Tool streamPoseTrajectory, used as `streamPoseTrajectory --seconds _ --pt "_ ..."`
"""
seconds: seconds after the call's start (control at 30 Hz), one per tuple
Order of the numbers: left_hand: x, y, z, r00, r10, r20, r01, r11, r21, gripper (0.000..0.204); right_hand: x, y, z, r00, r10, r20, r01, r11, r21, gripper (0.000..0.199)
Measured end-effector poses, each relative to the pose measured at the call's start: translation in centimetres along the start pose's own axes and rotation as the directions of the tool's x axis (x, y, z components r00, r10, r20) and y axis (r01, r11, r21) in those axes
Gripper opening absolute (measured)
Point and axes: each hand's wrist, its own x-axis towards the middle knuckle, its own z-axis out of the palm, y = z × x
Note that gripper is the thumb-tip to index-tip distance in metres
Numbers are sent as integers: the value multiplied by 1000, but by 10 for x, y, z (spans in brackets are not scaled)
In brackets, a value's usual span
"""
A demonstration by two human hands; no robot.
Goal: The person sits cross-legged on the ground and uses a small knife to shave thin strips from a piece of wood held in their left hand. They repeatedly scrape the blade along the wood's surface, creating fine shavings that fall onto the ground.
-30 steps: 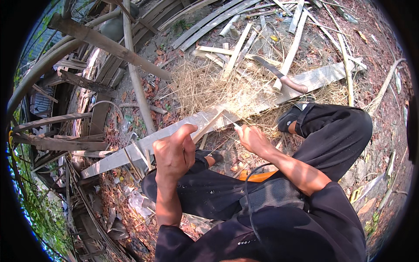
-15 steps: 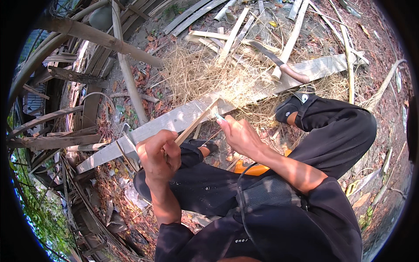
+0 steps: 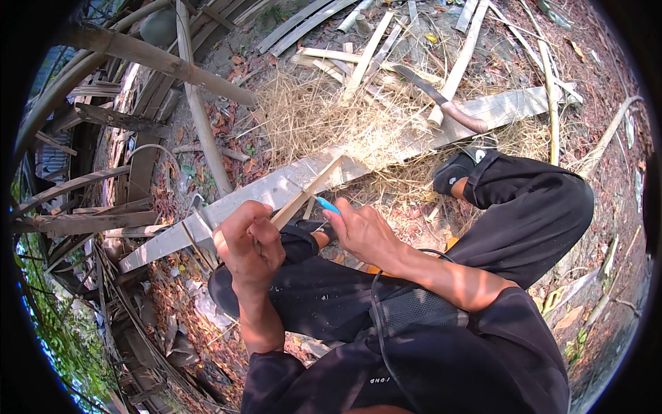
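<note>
In my left hand [image 3: 249,241], fingers closed around its lower end, is a pale bamboo strip [image 3: 318,178] that slants up and right over the plank. My right hand [image 3: 365,230] grips a small knife with a blue handle [image 3: 327,205]. Its thin blade crosses the strip about midway along the exposed length. Both hands are above my lap, close to the near edge of the long grey wooden plank [image 3: 241,201]. A heap of fine straw-coloured shavings [image 3: 324,114] covers part of the plank and the ground beyond it.
A large wooden-handled knife [image 3: 452,107] lies across the plank's right part. Split bamboo pieces [image 3: 369,55] are scattered at the back. Bamboo poles [image 3: 165,65] and stacked wood fill the left side. My bent legs [image 3: 510,221] flank the plank's near side; something orange [image 3: 452,243] shows beneath.
My right hand has moved left with the small knife, from near the strip's far end to about its middle. More of the blue handle shows. My left hand has barely moved.
</note>
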Motion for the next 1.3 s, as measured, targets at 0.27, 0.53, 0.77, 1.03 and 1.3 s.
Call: streamPoseTrajectory --seconds 0.27,0.53,0.77,1.03,1.3 --pt "-4 10 7 989 -132 -66 131 991 -27 17 -3 -11 1 998 -41 -40 44 997 66 32" --pt "7 13 5 972 -179 -153 191 979 68 9 6 9 12 997 -8 -70 5 999 -51 32" --pt "9 11 6 973 -198 -118 200 980 4 10 16 96 22 993 97 -71 -105 989 -109 41" --pt "-6 8 4 958 -200 -208 202 979 -12 10 9 -14 -24 996 52 69 -64 981 186 40" --pt "-14 13 9 917 -266 -297 275 961 -13 12 19 31 -1 976 181 122 -161 974 -161 40"
